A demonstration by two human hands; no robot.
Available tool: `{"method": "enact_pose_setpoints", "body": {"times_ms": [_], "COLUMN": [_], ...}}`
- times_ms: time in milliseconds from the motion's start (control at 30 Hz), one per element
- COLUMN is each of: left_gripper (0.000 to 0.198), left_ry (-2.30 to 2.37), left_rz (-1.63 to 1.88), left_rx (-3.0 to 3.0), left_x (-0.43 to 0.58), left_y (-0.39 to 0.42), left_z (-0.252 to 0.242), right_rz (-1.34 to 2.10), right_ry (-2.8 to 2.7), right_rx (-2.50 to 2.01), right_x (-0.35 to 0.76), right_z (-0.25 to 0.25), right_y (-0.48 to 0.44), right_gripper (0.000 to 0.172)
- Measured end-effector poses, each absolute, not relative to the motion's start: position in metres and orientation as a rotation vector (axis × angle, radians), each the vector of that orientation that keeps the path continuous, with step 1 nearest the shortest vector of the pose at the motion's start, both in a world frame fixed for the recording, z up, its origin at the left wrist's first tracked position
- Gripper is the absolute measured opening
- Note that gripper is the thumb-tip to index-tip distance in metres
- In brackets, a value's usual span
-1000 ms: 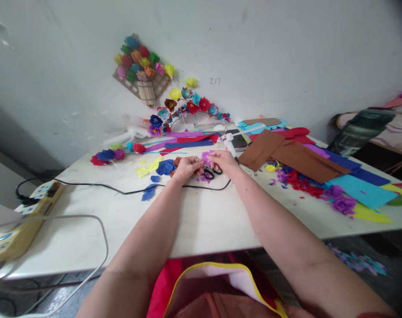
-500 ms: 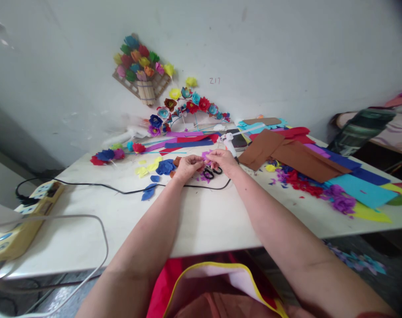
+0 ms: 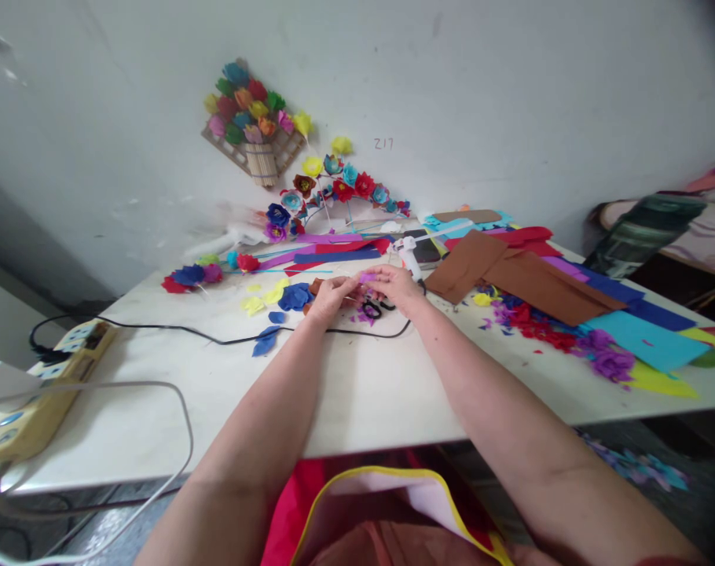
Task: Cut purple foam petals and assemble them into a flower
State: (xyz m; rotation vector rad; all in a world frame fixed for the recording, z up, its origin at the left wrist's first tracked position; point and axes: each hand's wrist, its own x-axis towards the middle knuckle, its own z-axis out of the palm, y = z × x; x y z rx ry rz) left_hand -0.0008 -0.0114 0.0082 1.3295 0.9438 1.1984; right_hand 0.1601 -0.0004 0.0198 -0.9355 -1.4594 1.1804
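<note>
My left hand (image 3: 334, 299) and my right hand (image 3: 397, 288) meet over the middle of the table, fingertips nearly touching. Between them is a small purple paper piece (image 3: 367, 277), pinched by the fingers of both. Black-handled scissors (image 3: 372, 309) lie just under the hands, beside purple scraps (image 3: 363, 317). Blue paper petals (image 3: 295, 297) and yellow ones (image 3: 275, 292) rest left of my left hand. A white glue gun (image 3: 407, 253) stands behind my right hand.
A black cord (image 3: 216, 341) crosses the table from a power strip (image 3: 75, 369). Brown paper sheets (image 3: 546, 291) and red scraps (image 3: 537, 326) lie at the right. Paper flowers (image 3: 339, 189) stand by the wall, and a dark green bottle (image 3: 643, 232) is at far right.
Both hands have come slightly closer together, and the fingers of my right hand now reach further over the purple piece.
</note>
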Motion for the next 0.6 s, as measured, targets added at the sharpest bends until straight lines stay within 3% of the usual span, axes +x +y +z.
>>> {"method": "enact_pose_setpoints", "body": {"times_ms": [167, 300, 400, 600], "left_gripper": [0.045, 0.042, 0.042, 0.041], "left_ry": [0.934, 0.934, 0.935, 0.945], "left_rz": [1.289, 1.324, 1.330, 1.301], "left_rx": [1.293, 1.275, 1.271, 1.303], "left_x": [0.0002, -0.0007, -0.0013, 0.0001], "left_y": [-0.0114, -0.0097, -0.0097, -0.0107], "left_z": [0.0074, 0.0064, 0.0066, 0.0068], "right_rz": [1.177, 1.226, 1.213, 1.209], "right_ry": [-1.482, -1.448, -1.445, -1.432], "right_rx": [-0.999, -1.080, -1.116, -1.110], "right_x": [0.1584, 0.1594, 0.1606, 0.1593], "right_z": [0.0225, 0.0236, 0.0235, 0.0266], "right_y": [-0.0044, -0.0048, -0.0044, -0.0087], "right_gripper": [0.020, 0.003, 0.014, 0.017]}}
